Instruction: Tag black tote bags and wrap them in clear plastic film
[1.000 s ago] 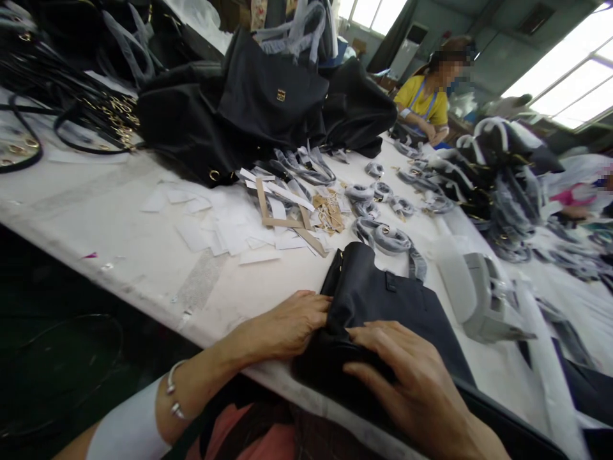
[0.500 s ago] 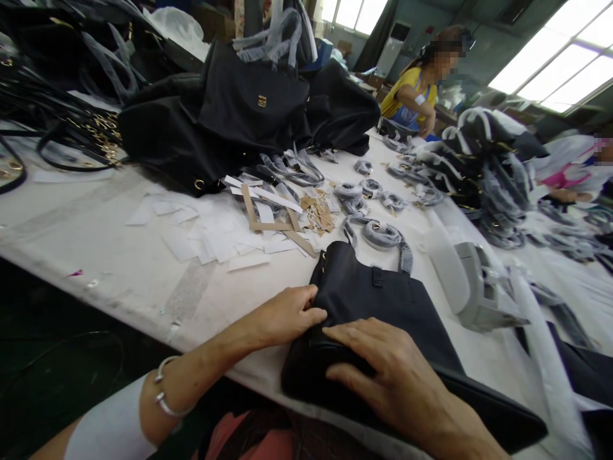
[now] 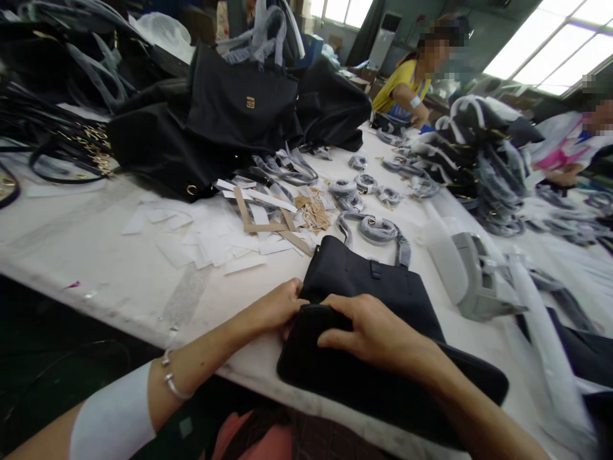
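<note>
A black handbag (image 3: 383,281) lies on the white table close to me, its dark base tilted up toward me. Its handle, wrapped in clear plastic, stretches out on the far side. My left hand (image 3: 282,306) grips the bag's left side near the corner, with the fingertips partly hidden behind it. Over the upper edge of the base, my right hand (image 3: 366,326) clasps the bag, thumb on the base and fingers on the body. Just beyond the bag lies a coiled, plastic-wrapped strap (image 3: 378,229).
Several black bags (image 3: 239,108) are piled at the back left. Paper slips (image 3: 205,236) and brown tags (image 3: 313,211) lie left of the bag. A grey tape dispenser (image 3: 481,281) stands right. Two people work beyond, one in a yellow top (image 3: 397,83), near stacked bags (image 3: 498,147).
The bag's base has turned up more toward me. My left hand has shifted left and down the bag's side, and my right hand has closed over the base edge.
</note>
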Tool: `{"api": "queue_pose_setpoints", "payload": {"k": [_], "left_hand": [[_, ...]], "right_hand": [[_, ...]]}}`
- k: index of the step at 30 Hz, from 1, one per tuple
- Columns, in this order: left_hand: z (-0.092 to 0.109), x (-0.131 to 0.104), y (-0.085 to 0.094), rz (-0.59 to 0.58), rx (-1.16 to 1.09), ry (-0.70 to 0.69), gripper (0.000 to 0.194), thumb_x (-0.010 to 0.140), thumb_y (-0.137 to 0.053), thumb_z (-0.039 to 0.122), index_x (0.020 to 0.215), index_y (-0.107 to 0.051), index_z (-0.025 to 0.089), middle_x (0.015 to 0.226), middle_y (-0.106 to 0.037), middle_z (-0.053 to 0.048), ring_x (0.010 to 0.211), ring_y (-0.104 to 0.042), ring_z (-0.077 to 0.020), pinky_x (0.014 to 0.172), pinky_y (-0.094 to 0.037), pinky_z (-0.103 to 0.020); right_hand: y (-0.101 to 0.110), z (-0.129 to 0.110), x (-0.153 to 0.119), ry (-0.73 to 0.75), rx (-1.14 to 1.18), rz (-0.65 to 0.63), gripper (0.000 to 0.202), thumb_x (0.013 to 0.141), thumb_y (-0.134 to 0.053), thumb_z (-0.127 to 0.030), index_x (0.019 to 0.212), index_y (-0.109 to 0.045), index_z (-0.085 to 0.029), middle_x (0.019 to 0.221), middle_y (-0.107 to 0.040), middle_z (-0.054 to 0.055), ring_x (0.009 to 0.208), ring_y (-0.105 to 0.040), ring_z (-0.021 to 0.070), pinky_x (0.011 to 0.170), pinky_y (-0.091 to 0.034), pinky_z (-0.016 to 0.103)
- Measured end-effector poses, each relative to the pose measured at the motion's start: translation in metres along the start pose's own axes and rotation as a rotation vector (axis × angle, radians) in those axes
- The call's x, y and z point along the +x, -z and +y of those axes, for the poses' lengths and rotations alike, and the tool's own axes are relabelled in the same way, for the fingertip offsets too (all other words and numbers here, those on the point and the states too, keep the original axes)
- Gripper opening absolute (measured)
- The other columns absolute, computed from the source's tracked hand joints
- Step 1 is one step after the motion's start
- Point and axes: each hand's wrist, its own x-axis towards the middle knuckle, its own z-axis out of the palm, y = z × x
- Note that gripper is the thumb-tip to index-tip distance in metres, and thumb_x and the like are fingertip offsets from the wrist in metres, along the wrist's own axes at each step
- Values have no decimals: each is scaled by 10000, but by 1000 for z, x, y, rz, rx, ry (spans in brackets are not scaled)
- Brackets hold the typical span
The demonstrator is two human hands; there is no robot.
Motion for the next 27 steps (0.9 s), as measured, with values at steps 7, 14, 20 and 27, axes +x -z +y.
{"api": "queue_pose_setpoints", "payload": {"k": [7,14,20,27], "left_hand": [[12,-7,13,346,719,-305,232,781,-500,202,1012,-514,211,792,-644,-19,729,-623,-186,677,-460,-288],[10,-8,-12,391,586,-366,342,823,-503,446,1084,-549,230,1034,-674,-51,931,-640,-231,826,-469,-347],[12,7,-6,359,736,-213,338,796,-462,556,891,-508,234,750,-639,-11,711,-629,-236,676,-462,-327],[8,16,-14,496,682,-273,376,782,-434,602,870,-500,243,763,-637,-11,707,-627,-228,669,-470,-316]], "right_hand": [[-4,56,49,-100,366,-161,387,665,-765,-489,869,-671,-173,776,-647,-31,730,-574,153,592,-393,221],[-11,55,39,-34,212,65,502,629,-766,-550,1005,-694,-224,861,-674,-17,824,-607,184,652,-395,234],[28,112,-60,-272,329,114,463,634,-780,-473,997,-696,-199,900,-675,12,812,-611,180,688,-430,245],[-35,161,-170,-431,974,612,412,734,-691,-518,901,-612,-150,768,-628,0,651,-541,125,599,-409,240]]}}
